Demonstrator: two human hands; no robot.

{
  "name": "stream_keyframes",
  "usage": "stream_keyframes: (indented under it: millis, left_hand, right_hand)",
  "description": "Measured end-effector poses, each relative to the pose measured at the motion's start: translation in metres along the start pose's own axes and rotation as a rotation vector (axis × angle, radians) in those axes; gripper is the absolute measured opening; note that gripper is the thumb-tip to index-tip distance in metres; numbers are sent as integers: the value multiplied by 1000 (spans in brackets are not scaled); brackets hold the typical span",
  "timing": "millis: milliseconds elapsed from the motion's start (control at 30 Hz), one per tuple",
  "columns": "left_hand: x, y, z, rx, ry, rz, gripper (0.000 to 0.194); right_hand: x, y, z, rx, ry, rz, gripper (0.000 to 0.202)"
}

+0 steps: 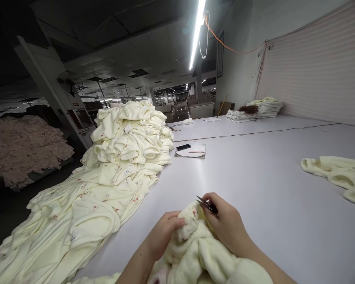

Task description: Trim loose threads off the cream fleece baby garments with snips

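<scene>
A fluffy cream-yellow garment [207, 252] with small reddish prints lies bunched at the near edge of the table, under both hands. My left hand [162, 232] is closed on its fabric, thumb on top near a raised edge. In my right hand [225, 221] is a small pair of dark thread snips [207, 205], blades pointing up and left with their tips slightly apart. The fingers of that hand also rest against the garment's edge. Folds hide the rest of the garment and some of my fingertips.
A tall heap of similar cream garments [130, 154] spills along the table's left side. Beyond my hands, a phone [184, 147] and a pen lie on a paper pad [192, 154]. Another cream garment [340, 173] lies right; folded white stacks [263, 108] stand at the back.
</scene>
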State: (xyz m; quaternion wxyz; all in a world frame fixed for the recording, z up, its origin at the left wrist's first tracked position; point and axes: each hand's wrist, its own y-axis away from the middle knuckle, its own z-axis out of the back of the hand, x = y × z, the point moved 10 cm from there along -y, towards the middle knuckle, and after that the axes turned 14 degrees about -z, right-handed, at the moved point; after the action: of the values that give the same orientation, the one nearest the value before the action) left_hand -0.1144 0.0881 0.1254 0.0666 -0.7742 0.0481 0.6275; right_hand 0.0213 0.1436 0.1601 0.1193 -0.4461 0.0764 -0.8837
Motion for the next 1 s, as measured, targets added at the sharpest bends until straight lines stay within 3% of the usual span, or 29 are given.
stream_keyframes:
  millis: [100, 167, 300, 433, 533, 667, 767, 833, 900, 1000]
  left_hand:
    - [-4, -2, 0, -9, 102, -55, 16]
    - [-4, -3, 1, -13, 116, -69, 18]
    - [-5, -4, 5, -13, 104, -93, 24]
    - [-8, -3, 5, -18, 79, -108, 29]
    - [-11, -3, -5, 52, 51, -79, 30]
    - [-17, -8, -10, 149, 74, -58, 29]
    - [-11, -17, 12, 86, 144, -20, 31]
    - [-2, -23, 34, 18, 143, 3, 34]
    - [5, -26, 54, -26, 117, 14, 36]
    - [9, -21, 72, -38, 67, 30, 36]
  right_hand:
    - [-5, 2, -8, 160, -62, -79, 10]
    - [3, 11, -8, 223, -85, -20, 12]
    - [21, 22, 2, 167, -52, 127, 21]
    - [17, 18, 6, 135, -93, 118, 21]
    - [18, 16, 2, 182, -99, 145, 21]
    - [20, 16, 3, 105, -97, 130, 21]
    - [27, 26, -17, 162, -52, 155, 26]
    - [31, 33, -45, 293, 49, 189, 31]
    - [26, 34, -71, 420, 140, 177, 18]
    - [9, 15, -79, 450, 78, 64, 12]
